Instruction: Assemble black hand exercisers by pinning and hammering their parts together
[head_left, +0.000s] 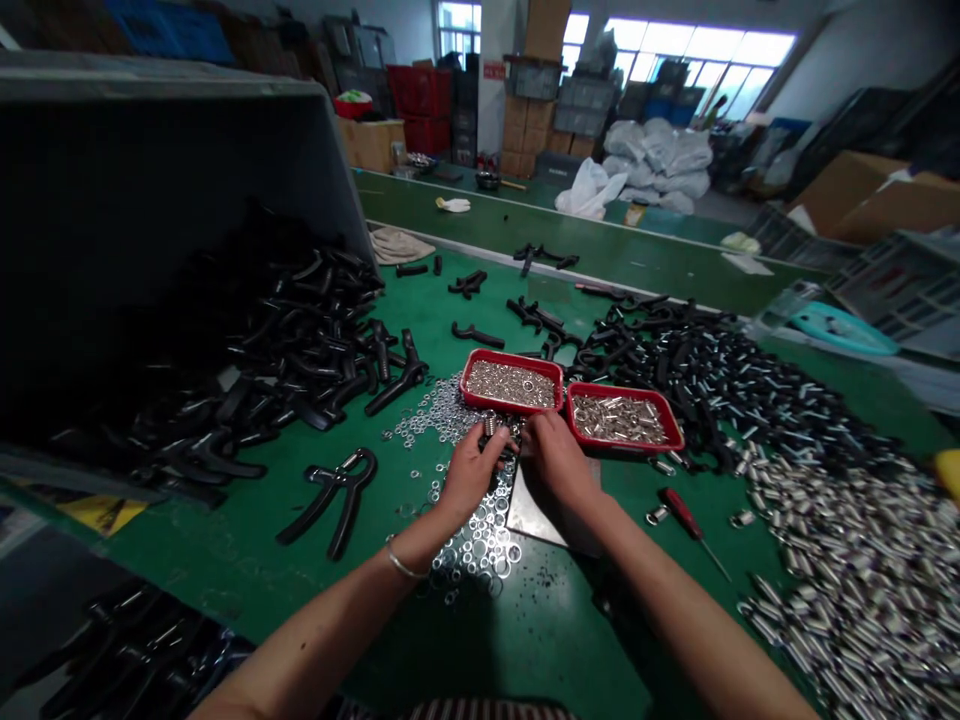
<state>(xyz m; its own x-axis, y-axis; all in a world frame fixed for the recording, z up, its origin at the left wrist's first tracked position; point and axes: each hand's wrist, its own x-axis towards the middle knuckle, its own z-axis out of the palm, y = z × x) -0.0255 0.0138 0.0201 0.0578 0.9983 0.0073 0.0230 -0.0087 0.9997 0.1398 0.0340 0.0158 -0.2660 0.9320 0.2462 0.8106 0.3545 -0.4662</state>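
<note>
My left hand (471,468) is closed around a small ribbed metal cylinder (490,427) that looks like a spring or a threaded part. Close beside it, my right hand (556,458) has its fingers curled down and pressed together; whatever is in them is hidden. Under the right hand lies a flat metal plate (536,508). Loose metal rings (484,540) are scattered beneath and beside the left hand. Just beyond the hands stand a red tray of tiny metal parts (511,408) and a second red tray of small metal pins (626,447).
A grey bin (341,150) tipped on its side spills black handles (300,340) at left. One handle assembly (341,495) lies apart. A red screwdriver (684,515) lies at right, near heaped metal cylinders (862,560) and piled black parts (720,370).
</note>
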